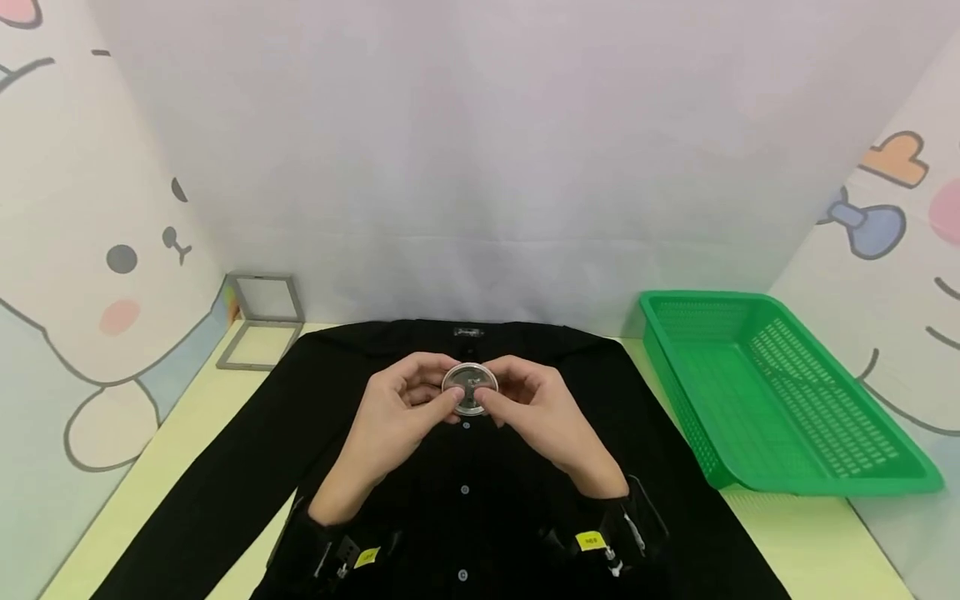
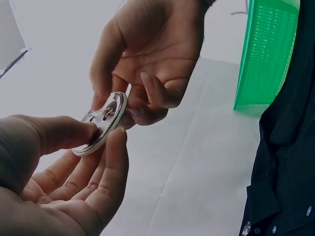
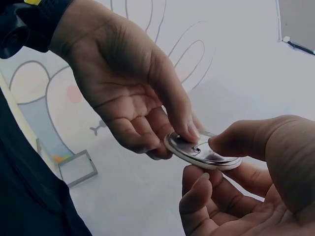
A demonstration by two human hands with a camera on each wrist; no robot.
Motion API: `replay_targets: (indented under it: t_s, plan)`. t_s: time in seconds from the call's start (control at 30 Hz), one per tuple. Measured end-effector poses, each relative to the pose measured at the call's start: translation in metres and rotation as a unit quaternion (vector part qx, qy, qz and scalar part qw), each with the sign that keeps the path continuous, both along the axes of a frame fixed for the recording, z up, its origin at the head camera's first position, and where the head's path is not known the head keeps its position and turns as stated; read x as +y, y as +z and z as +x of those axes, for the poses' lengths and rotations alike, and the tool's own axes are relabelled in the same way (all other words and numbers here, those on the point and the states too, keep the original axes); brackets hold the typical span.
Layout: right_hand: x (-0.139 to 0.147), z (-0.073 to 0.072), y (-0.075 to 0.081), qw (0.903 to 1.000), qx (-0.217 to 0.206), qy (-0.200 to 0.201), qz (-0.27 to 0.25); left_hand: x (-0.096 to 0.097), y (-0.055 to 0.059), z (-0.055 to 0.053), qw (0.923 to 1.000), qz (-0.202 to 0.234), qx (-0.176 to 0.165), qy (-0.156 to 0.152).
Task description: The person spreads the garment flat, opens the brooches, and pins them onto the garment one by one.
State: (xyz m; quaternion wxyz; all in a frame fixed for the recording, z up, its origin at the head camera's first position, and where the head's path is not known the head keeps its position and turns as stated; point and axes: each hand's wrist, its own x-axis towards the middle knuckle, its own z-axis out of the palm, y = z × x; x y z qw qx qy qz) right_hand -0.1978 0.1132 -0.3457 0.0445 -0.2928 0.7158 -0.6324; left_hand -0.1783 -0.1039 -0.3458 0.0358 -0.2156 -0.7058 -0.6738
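Note:
A round pin badge (image 1: 471,377) is held above a black button-up shirt (image 1: 465,458), with its shiny metal back turned toward me. My left hand (image 1: 401,412) pinches one edge between thumb and fingers. On the opposite edge, my right hand (image 1: 536,408) does the same. The left wrist view shows a thin pin wire (image 2: 101,114) on the back of the badge, near the thumbs. Its front face is hidden in all views. Beneath both hands the shirt lies spread out, buttons upward and collar at the far side.
At the right stands a green perforated plastic basket (image 1: 825,486). A grey-framed hinged case (image 1: 264,322) is open at the back left, against the wall. Pale yellow tabletop (image 1: 798,512) shows around the shirt. White and cartoon-printed walls enclose the back and sides.

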Motion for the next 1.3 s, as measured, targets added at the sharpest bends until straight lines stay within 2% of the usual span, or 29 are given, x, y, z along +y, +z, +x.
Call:
replay_targets:
  t_s: [0.33,0.6,0.87,1.13,1.3]
  plan:
    - [0.000,0.002,-0.002,0.9996,-0.008,0.000,0.027,-0.001,-0.003,0.000,0.9998,-0.018,-0.010,-0.008]
    - [-0.001,0.008,-0.008,0.9985,-0.053,-0.015,0.008,-0.001,-0.003,0.002,0.9995,-0.018,-0.022,-0.014]
    - [-0.001,0.013,-0.012,0.9974,-0.066,-0.019,-0.020,0.001,-0.004,0.005,0.9995,-0.017,-0.022,-0.015]
    - [-0.002,0.012,-0.015,0.9969,-0.073,-0.017,-0.021,0.001,-0.006,0.006,0.9995,-0.029,-0.015,0.001]
    - [-0.003,0.012,-0.017,0.9969,-0.074,-0.015,-0.024,0.001,-0.008,0.006,0.9993,-0.037,-0.006,-0.001]
